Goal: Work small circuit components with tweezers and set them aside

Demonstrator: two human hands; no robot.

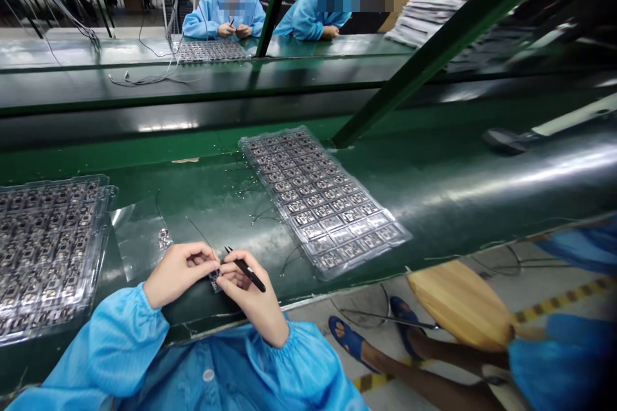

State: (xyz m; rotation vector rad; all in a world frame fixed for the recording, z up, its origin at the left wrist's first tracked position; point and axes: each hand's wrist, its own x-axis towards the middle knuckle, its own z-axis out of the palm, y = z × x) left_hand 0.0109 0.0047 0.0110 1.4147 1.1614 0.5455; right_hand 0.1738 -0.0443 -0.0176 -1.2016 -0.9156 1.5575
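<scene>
- Green work surface (202, 191): a small circuit board (214, 281) is held by its near edge; a slip could send it over.
- Left hand (182, 271) pinches the board; uneven pressure might tilt it.
- Right hand (253, 298) has fingertips closed at the board while clasping a black tool (249, 275); a wrist twist could scrape it against something.
- Thin wire (200, 231) rises beside the left fingers; catching it could strain its end.
- Second board (164, 239) lies on a clear sheet (137, 244), within reach of a sleeve's nudge.
- Loose wires (260, 214) along the right tray's (359, 255) left edge may tangle.
</scene>
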